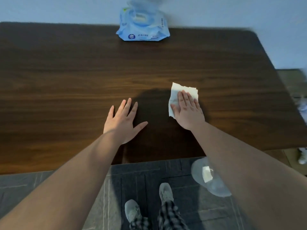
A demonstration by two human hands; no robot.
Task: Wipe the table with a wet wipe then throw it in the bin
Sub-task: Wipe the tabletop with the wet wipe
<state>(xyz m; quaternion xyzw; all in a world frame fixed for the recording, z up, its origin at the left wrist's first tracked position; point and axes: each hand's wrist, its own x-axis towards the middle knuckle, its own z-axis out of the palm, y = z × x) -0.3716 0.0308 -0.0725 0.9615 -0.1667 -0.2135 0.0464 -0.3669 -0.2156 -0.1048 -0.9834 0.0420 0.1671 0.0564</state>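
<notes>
The right hand [188, 112] presses the wet wipe [180, 97] flat, grip open, on the table [66, 80]; the left hand [122, 121] rests spread beside it.

White wet wipe [181, 95] flat on dark wooden table [66, 80], crumpled.
</notes>
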